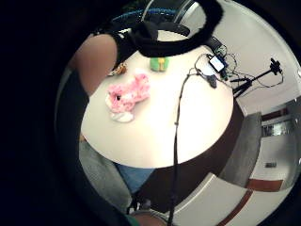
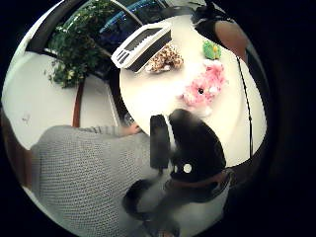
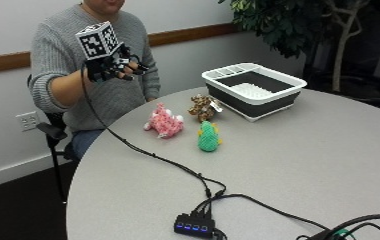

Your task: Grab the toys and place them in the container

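Outside view: person in grey sweater sits at round grey table (image 3: 323, 150), face cut off at the frame edge. Gloved right hand (image 3: 115, 69) raised in the air near the chest, above and behind the table edge, holding nothing; fingers look loosely bent, partly hidden by the rig on the hand. Other hand not visible. Three toys lie on the table, well apart from the hand: pink plush (image 3: 164, 122) nearest it, spotted brown plush (image 3: 203, 106) just beside the container, green plush (image 3: 208, 137) in front of both. Container (image 3: 254, 90), a white-rimmed dark-walled dish tub, sits further back, nothing visible inside. A small hub with blue lights (image 3: 192, 224) and black cables lie on the near side of the table.

Little-finger palm view: pink plush (image 1: 128, 94) and green plush (image 1: 159, 63) on the table; brown plush (image 1: 118, 70) mostly hidden behind the forearm. Container out of sight.

Thumb palm view: gloved fingers (image 2: 190, 143) fill the middle, nothing between them. Container (image 2: 141, 45), brown plush (image 2: 165, 58), pink plush (image 2: 205, 87), green plush (image 2: 211, 50) all on the table beyond the hand. Potted plant (image 2: 79, 44) behind the table.
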### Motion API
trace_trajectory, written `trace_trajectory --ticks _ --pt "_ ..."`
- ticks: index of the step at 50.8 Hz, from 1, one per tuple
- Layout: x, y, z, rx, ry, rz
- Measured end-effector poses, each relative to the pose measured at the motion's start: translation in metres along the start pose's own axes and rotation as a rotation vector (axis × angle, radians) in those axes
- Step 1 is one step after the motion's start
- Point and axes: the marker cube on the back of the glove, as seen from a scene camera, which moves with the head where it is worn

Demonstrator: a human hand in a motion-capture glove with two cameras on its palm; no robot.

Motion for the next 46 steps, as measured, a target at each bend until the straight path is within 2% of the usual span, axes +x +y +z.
trace_trajectory --ticks 18,34,40,46 --pt "-0.001 -0.006 0.004 -0.007 -0.004 -0.004" --pt "-0.008 -0.106 0.014 -0.027 0.027 -0.040" --pt "0.003 -0.114 0.046 -0.080 0.027 -0.001" --pt "0.027 -0.115 0.111 -0.228 0.077 0.132"
